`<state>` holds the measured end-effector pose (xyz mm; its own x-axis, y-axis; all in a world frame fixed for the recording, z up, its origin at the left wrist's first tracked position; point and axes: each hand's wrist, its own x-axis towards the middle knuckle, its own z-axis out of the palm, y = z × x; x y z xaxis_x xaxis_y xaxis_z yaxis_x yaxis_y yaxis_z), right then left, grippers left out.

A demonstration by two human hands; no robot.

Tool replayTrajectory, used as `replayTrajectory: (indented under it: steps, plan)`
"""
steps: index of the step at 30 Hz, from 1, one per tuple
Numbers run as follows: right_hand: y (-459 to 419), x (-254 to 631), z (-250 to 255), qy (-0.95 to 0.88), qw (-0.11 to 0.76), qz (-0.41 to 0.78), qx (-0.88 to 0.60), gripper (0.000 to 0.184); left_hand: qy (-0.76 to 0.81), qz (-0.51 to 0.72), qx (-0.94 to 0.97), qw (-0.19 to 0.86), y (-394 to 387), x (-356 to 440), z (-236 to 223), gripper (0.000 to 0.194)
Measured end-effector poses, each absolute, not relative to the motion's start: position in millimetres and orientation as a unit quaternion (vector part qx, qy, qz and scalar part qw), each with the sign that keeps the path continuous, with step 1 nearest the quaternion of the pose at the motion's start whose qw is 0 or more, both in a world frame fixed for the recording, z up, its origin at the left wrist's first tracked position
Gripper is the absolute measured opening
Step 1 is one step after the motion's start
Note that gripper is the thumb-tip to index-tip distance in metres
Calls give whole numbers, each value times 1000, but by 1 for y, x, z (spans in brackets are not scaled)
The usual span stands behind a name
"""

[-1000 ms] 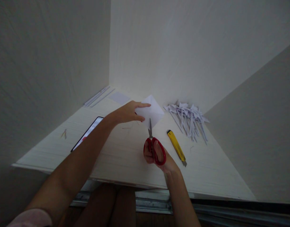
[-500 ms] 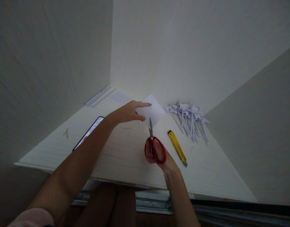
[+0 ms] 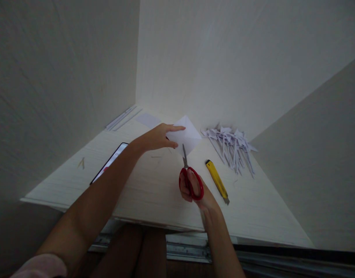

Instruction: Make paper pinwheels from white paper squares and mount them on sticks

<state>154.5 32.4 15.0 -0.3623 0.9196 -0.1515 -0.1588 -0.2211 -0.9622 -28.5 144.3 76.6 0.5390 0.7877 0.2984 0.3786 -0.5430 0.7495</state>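
Observation:
Pinched in my left hand [image 3: 162, 137] is a square sheet of white paper [image 3: 191, 133], turned corner-up, with faint creases across it. The thumb and forefinger lie over its left part; the other fingers are hidden behind it. My right hand [image 3: 194, 191] grips a pair of scissors [image 3: 199, 190] by the red handles, fingers through the loops. Their metal blades point up and overlap the lower corner of the paper, looking nearly closed. Right of the scissors a yellow box cutter [image 3: 216, 178] lies on the table, a bit of its blade out.
Folded paper flowers with rolled stems [image 3: 231, 141] lie piled at the back right. Thin paper rolls [image 3: 121, 117] and a flat paper square [image 3: 146, 119] rest at the back left. A phone [image 3: 112, 159] sits under my left forearm. Walls surround the white table [image 3: 154, 193].
The scissors' handles have drawn slightly together and shifted a little to the right. The paper and my left hand stay almost where they were.

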Motion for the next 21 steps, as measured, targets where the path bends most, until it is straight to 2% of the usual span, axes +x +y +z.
replayTrajectory:
  steps: [21]
  plan:
    - [37, 150, 13, -502, 422, 644, -394, 45, 363, 327, 803, 342, 149, -31, 70, 64]
